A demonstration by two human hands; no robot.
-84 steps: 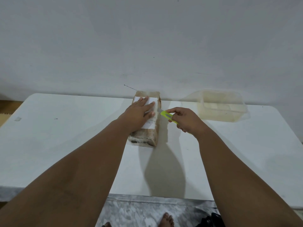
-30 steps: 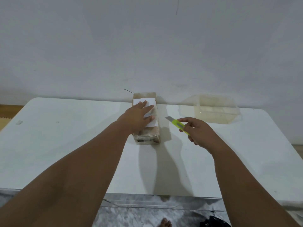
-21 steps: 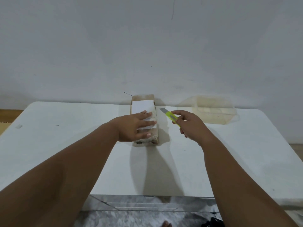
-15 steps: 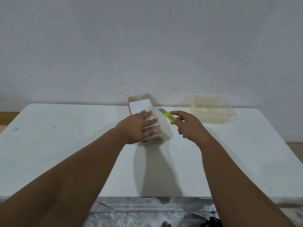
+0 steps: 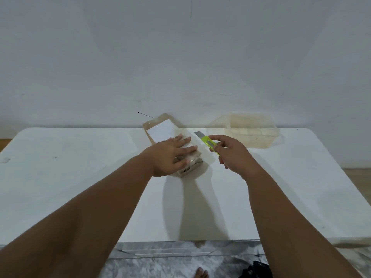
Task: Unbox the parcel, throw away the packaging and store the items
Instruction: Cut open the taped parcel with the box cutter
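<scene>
A white table (image 5: 80, 177) stands against a pale wall, with the parcel (image 5: 158, 129) lying on it near the far edge, turned at an angle. The parcel is a brown box wrapped in clear tape, bearing a white label (image 5: 160, 131) on its top face. The left hand (image 5: 170, 155) lies flat on the near half of the parcel, fingers spread and extended, palm pressing down; it grasps nothing. The right hand (image 5: 230, 155) is just right of the parcel, raised off the table, its fingers closed around the yellow-green handle of a knife (image 5: 207, 142). The knife's grey blade is extended and points away toward the wall, close to the parcel's right side but not touching it. A clear tub (image 5: 251, 130) rests on the table well to the right of the parcel, by the wall.
</scene>
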